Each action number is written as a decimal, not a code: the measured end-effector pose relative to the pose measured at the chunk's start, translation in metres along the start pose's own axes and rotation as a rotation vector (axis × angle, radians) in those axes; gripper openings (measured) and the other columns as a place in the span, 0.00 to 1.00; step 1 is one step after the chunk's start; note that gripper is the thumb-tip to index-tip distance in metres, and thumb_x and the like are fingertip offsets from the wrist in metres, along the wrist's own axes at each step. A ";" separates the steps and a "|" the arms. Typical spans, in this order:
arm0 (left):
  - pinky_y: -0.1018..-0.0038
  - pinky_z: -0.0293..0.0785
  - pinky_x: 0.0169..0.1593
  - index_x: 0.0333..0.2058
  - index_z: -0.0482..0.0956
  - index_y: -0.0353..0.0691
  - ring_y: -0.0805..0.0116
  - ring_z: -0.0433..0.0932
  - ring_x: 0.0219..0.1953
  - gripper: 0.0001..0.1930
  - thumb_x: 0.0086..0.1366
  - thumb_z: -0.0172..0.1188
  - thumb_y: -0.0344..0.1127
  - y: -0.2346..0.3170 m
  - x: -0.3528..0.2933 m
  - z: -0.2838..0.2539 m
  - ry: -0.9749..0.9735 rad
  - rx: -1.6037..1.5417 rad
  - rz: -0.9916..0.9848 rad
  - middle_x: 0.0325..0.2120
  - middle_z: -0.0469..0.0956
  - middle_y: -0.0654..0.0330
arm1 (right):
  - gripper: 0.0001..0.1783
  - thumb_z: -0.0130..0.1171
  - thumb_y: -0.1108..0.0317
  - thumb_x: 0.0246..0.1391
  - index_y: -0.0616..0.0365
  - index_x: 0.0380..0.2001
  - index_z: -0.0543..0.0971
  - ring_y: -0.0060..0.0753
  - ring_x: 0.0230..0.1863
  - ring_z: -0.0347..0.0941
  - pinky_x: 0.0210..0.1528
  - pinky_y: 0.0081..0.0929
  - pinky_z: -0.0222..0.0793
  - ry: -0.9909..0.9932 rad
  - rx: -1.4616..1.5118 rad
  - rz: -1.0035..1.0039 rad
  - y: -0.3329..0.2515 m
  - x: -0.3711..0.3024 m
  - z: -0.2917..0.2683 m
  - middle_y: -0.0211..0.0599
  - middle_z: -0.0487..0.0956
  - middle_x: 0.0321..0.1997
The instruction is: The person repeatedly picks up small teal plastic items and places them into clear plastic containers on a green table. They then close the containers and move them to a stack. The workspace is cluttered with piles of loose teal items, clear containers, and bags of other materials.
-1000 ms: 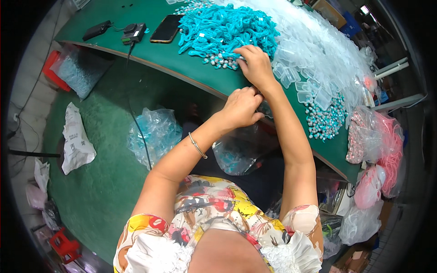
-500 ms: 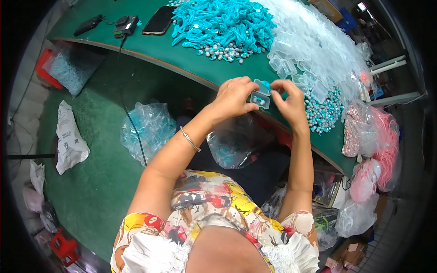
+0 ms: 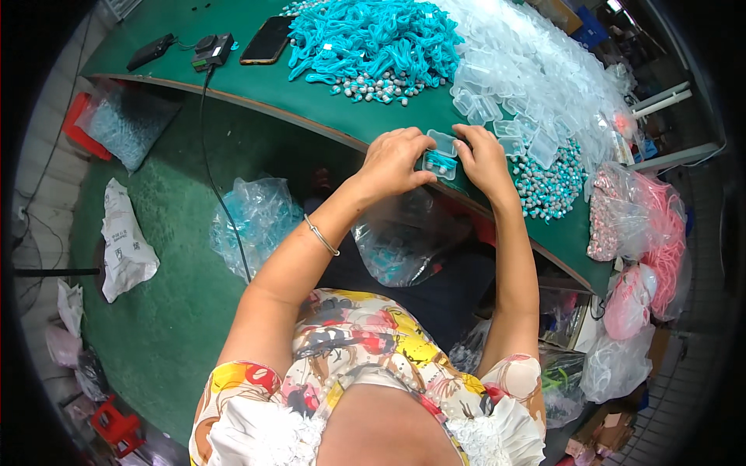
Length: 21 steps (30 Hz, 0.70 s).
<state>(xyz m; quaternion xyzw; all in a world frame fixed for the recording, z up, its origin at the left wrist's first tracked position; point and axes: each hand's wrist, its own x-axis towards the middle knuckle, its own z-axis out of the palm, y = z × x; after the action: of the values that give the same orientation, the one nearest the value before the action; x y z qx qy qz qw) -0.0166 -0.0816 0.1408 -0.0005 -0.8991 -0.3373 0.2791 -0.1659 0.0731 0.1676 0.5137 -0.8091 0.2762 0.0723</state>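
Observation:
Over the table edge, my left hand [image 3: 395, 161] is closed on a small clear plastic box [image 3: 446, 174], its thumb and fingers at the box's left side. The box's lid [image 3: 442, 141] is raised at the far side. Inside lies a bunch of turquoise cord [image 3: 440, 162]. My right hand [image 3: 485, 161] is at the right edge of the box, fingers bent and pinching at the lid's side. Right of that hand is a heap of small turquoise and silver-grey beaded pieces [image 3: 549, 182], with several clear boxes [image 3: 509, 140] beside it.
A large pile of turquoise cords [image 3: 373, 39] and a heap of clear plastic boxes [image 3: 536, 62] cover the far table [image 3: 311, 101]. A phone [image 3: 266, 40] and a small black device [image 3: 211, 51] with a hanging cable lie left. Plastic bags [image 3: 252, 225] stand below.
Turquoise cord now fills the box, where beaded ends showed before. My right hand has moved slightly left and up, to the lid's edge.

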 end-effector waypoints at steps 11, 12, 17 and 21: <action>0.61 0.73 0.40 0.49 0.74 0.43 0.54 0.77 0.37 0.27 0.51 0.71 0.40 0.000 -0.003 -0.001 0.036 0.024 0.094 0.31 0.76 0.59 | 0.15 0.69 0.74 0.44 0.62 0.38 0.78 0.45 0.36 0.76 0.39 0.32 0.72 0.006 0.305 -0.104 -0.021 -0.022 -0.017 0.44 0.77 0.36; 0.61 0.73 0.40 0.48 0.75 0.43 0.53 0.77 0.37 0.24 0.53 0.70 0.40 0.001 -0.003 -0.001 0.045 0.070 0.134 0.31 0.76 0.59 | 0.19 0.70 0.73 0.43 0.62 0.41 0.78 0.47 0.39 0.76 0.42 0.33 0.73 -0.008 0.282 -0.165 -0.022 -0.027 -0.017 0.46 0.77 0.38; 0.61 0.72 0.37 0.40 0.78 0.41 0.52 0.77 0.34 0.14 0.60 0.64 0.42 0.000 -0.001 0.011 0.037 0.069 0.138 0.30 0.74 0.56 | 0.16 0.68 0.73 0.46 0.62 0.40 0.79 0.46 0.37 0.76 0.39 0.33 0.72 0.106 0.224 -0.123 -0.020 -0.040 0.004 0.43 0.77 0.36; 0.62 0.72 0.33 0.33 0.79 0.39 0.51 0.76 0.29 0.10 0.63 0.62 0.41 -0.002 -0.004 0.007 0.037 -0.095 0.095 0.27 0.73 0.54 | 0.11 0.65 0.73 0.50 0.62 0.38 0.80 0.33 0.35 0.75 0.35 0.28 0.69 0.019 0.451 0.089 -0.035 -0.044 0.003 0.37 0.76 0.32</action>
<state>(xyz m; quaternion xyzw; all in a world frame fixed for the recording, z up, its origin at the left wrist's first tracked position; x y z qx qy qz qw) -0.0171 -0.0783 0.1328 -0.0502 -0.8756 -0.3659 0.3112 -0.1149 0.0958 0.1606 0.4782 -0.7479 0.4578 -0.0492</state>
